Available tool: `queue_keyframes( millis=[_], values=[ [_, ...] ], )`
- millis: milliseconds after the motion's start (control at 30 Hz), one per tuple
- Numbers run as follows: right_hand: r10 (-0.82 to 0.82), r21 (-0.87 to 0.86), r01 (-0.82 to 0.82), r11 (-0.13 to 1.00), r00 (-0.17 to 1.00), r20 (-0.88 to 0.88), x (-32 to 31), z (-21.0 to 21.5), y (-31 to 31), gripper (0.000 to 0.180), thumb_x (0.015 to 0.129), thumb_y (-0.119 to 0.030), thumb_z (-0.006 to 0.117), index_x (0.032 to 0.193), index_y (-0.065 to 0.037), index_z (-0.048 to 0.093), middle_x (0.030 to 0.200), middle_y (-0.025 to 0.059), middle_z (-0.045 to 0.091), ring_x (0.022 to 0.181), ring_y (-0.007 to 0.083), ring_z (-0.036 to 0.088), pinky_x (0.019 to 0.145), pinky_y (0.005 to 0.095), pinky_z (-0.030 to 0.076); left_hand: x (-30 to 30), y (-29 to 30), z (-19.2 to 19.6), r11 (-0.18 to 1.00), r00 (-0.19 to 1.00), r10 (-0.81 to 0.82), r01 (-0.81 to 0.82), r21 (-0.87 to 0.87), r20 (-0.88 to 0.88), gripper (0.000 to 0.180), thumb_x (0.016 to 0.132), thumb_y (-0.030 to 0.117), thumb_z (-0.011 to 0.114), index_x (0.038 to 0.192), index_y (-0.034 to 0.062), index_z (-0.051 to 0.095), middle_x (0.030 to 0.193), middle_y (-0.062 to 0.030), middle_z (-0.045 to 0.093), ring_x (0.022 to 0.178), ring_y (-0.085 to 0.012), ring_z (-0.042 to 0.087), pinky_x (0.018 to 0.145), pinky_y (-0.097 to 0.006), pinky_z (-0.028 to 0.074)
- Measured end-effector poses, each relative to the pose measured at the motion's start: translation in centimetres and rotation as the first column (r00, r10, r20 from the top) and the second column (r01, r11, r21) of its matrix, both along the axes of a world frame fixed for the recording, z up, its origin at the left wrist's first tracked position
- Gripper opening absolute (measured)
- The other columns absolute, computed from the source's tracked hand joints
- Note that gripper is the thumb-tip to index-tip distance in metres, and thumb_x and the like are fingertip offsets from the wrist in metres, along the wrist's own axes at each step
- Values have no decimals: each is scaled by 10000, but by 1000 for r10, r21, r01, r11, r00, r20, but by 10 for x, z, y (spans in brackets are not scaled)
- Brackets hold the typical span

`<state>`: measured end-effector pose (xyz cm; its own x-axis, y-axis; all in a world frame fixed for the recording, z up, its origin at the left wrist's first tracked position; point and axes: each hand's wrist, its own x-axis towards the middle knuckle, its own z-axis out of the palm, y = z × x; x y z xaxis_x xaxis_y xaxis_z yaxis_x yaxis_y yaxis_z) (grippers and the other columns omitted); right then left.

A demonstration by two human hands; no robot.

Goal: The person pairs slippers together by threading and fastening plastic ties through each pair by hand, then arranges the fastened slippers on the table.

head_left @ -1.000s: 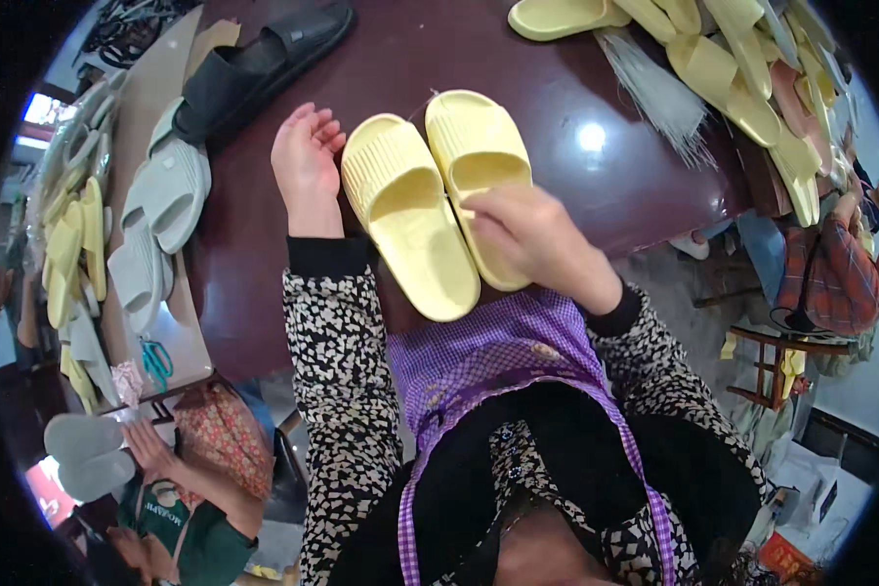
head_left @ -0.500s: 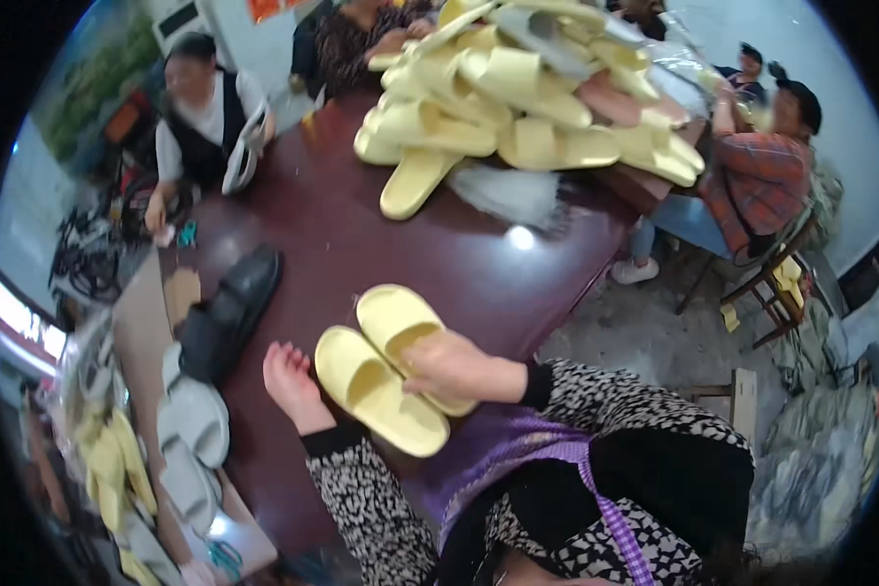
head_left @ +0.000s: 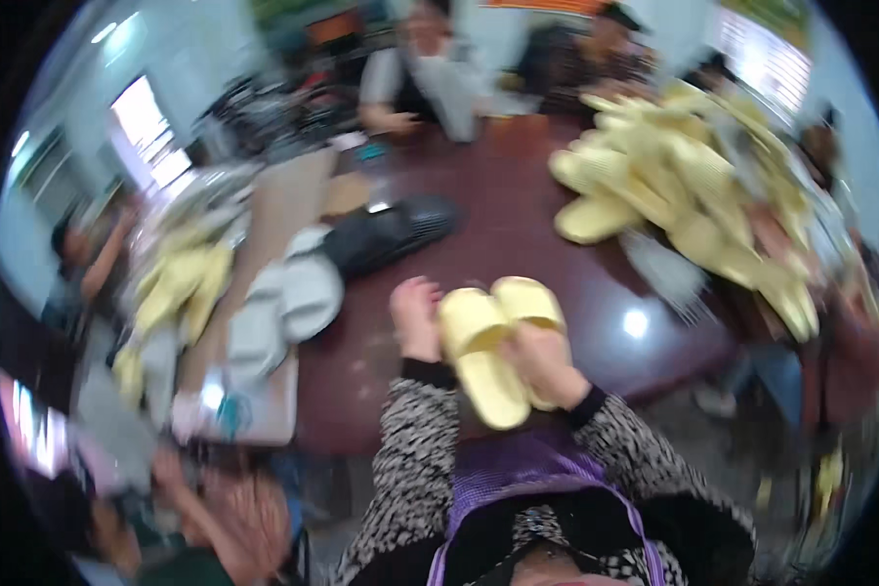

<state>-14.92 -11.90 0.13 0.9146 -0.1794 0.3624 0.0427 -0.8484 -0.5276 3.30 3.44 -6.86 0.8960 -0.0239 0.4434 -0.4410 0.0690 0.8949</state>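
Two pale yellow slippers lie side by side on the dark red table in front of me, toes pointing away. My right hand (head_left: 545, 363) is closed over the inner edge of the right yellow slipper (head_left: 527, 295), just behind its strap; motion blur softens the fingers, and the hand covers much of the footbed. Beside the left yellow slipper (head_left: 492, 389), my left hand (head_left: 417, 314) is raised, empty, with its fingers loosely apart. It does not seem to touch the slipper.
A large heap of yellow slippers (head_left: 654, 176) fills the far right. Black slippers (head_left: 386, 237) and grey slippers (head_left: 281, 311) lie to the left, near cardboard (head_left: 264, 234). Clear plastic (head_left: 664, 269) lies before the heap. Several people sit or stand around the table (head_left: 488, 210).
My view has swung left, so the scene shifts rightward and people at the lower left come into sight. The pair of slippers and my hands keep nearly the same arrangement.
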Motion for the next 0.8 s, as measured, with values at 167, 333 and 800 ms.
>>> queue_keyframes(
  millis=[167, 333, 800],
  values=[
    [-42, -126, 46, 991, 998, 35, -8, -19, -23, 254, 800, -242, 636, 707, -25, 543, 670, 179, 599, 563, 355, 582, 548, 435, 467, -25, -38, 31, 917, 848, -125, -99, -387, -514, 141, 857, 56, 497, 987, 26, 544, 776, -60, 576, 615, -116, 541, 498, -247, 452],
    [52, -135, -43, 990, 997, 61, -8, -21, -19, 259, 791, -228, 647, 694, -17, 531, 655, 163, 602, 556, 338, 587, 549, 426, 474, -24, -27, 12, 923, 866, -66, -136, -359, -496, 165, 854, 46, 518, 1014, 15, 539, 800, -58, 577, 647, -112, 540, 525, -239, 468],
    [112, -3, -112, 994, 994, -11, -2, -9, -31, 242, 766, -197, 682, 715, -18, 528, 660, 148, 589, 601, 337, 582, 566, 425, 452, -19, -36, 22, 966, 873, -17, -111, -232, -487, 141, 835, 61, 528, 965, 17, 560, 776, -20, 574, 643, -84, 539, 545, -221, 456]
  ],
)
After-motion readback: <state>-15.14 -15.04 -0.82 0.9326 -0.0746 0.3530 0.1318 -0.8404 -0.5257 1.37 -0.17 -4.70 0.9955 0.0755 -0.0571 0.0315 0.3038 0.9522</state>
